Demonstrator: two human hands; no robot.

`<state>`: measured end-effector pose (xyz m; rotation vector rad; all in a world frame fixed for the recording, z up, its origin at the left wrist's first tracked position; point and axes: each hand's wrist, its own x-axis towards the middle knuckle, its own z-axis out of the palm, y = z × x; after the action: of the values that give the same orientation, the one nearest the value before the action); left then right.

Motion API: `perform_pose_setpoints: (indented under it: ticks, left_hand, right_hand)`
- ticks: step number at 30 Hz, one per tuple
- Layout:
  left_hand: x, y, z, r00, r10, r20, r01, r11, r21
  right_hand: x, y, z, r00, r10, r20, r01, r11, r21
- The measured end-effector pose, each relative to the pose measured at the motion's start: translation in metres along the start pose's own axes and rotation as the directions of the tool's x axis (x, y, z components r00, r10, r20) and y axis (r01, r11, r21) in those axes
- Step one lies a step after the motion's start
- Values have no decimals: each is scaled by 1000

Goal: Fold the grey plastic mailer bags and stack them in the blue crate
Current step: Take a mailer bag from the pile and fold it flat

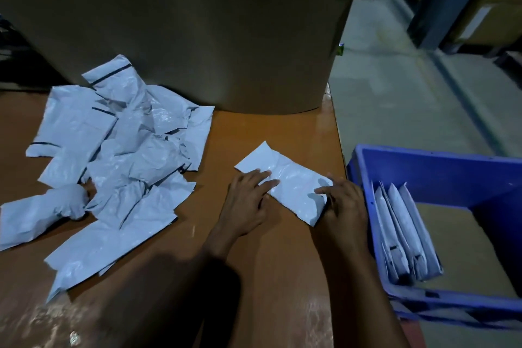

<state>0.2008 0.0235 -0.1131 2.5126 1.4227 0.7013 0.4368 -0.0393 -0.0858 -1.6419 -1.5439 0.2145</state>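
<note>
Big picture first: the heap of unfolded mailers (pixel 113 144) sprawls across the left of the table (pixel 268 263), crumpled and overlapping, so most of the job looks to lie ahead. Just beside the table's right edge sits the blue crate (pixel 423 167), with only a few folded bags (pixel 404 234) standing on edge against its left wall, which I'd call early going. Centre table, one bag (pixel 288 181) lies folded into a narrow strip. The left hand (pixel 248 198) is flat on its left end, fingers straight, pressing it down. The right hand (pixel 344 200) covers its right end, index finger stretched on top. Is that hand pinching underneath or only pressing? Can't tell. The heap hides its own count, the crate runs out of frame on the right, and dim light blurs the bag's fold lines.
</note>
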Motion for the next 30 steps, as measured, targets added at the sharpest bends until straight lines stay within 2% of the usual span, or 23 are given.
perform_pose_setpoints:
  ticks: [5,8,11,13,16,18,22,25,30]
  left_hand:
    - [-18,22,-6,1000,4,-19,-3,996,86]
    - [-31,35,-7,999,-6,-46,10,996,93]
    - [-37,43,-15,990,-87,-110,80,994,-70]
    - [-35,43,-19,974,-167,-151,141,975,-171]
    - [-23,39,-16,967,-188,-170,155,970,-187]
    - [-12,36,-6,982,-168,-83,154,976,-154]
    - [2,23,20,993,-101,56,97,993,73]
    - [2,16,26,990,-122,71,109,980,168]
    - [-13,23,26,988,-150,20,143,971,193]
  right_hand:
    - [-8,-11,11,987,-26,160,29,1000,-13]
    - [-14,-3,24,959,1,284,55,980,-191]
    - [-15,4,23,949,-2,314,112,937,-332]
    - [-11,3,20,951,-19,309,131,929,-345]
    - [-3,-6,22,951,-71,301,170,933,-317]
    - [2,-12,29,947,-75,312,175,936,-306]
    - [5,-20,49,937,73,342,46,944,-327]
    - [0,-9,57,947,68,315,54,930,-362]
    - [-10,0,56,953,-1,301,128,906,-403]
